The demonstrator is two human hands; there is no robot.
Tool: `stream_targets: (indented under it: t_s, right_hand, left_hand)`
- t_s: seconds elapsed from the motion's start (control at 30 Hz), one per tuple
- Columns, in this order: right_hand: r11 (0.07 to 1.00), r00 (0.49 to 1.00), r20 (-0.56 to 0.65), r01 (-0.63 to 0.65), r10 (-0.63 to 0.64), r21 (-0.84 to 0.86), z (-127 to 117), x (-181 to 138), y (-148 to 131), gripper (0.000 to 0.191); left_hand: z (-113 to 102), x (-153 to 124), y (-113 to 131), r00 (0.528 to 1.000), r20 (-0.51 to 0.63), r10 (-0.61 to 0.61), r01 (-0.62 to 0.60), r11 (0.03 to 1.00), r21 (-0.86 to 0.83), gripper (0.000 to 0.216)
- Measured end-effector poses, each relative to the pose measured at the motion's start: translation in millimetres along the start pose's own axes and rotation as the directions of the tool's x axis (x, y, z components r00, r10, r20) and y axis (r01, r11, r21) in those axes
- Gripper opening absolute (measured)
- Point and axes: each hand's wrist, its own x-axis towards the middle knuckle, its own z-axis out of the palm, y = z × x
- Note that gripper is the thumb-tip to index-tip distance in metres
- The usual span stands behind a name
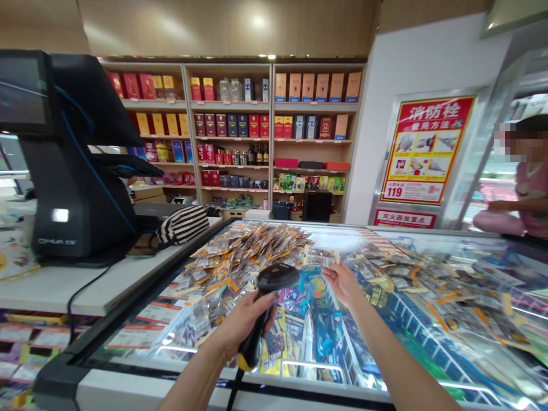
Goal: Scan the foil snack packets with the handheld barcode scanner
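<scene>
My left hand (244,319) is wrapped round the grip of a black barcode scanner (274,282) with a yellow base, its head raised above the glass freezer lid (141,334). My right hand (342,282) pinches a small clear packet (320,258) just right of the scanner head. A large heap of similar clear and orange packets (240,257) lies on the glass beyond my left hand. More packets (411,277) are spread to the right.
A black checkout terminal (72,171) stands on the white counter (55,288) at left, with a striped pouch (184,224) beside it. Shelves of boxed goods (252,123) fill the back wall. A person in pink (528,194) sits at far right.
</scene>
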Motion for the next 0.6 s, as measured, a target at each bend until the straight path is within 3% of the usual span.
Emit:
stream_targets:
  t_s: [0.37,0.47,0.6]
  right_hand:
    - [0.989,0.998,-0.020,0.058,-0.062,-0.136,-5,1,-5,0.017]
    - [0.973,0.977,-0.171,0.088,-0.126,-0.214,-17,8,-21,0.013]
    - [0.945,0.882,-0.415,0.091,-0.223,-0.314,-56,20,-61,0.013]
  left_hand:
    - [-12,16,-2,0.999,-0.041,-0.023,0.022,0.999,-0.027,0.030]
    - [-22,15,1,0.995,-0.096,-0.024,0.022,1.000,-0.020,0.031]
    - [-41,13,8,0.988,-0.153,-0.022,0.021,1.000,-0.010,0.030]
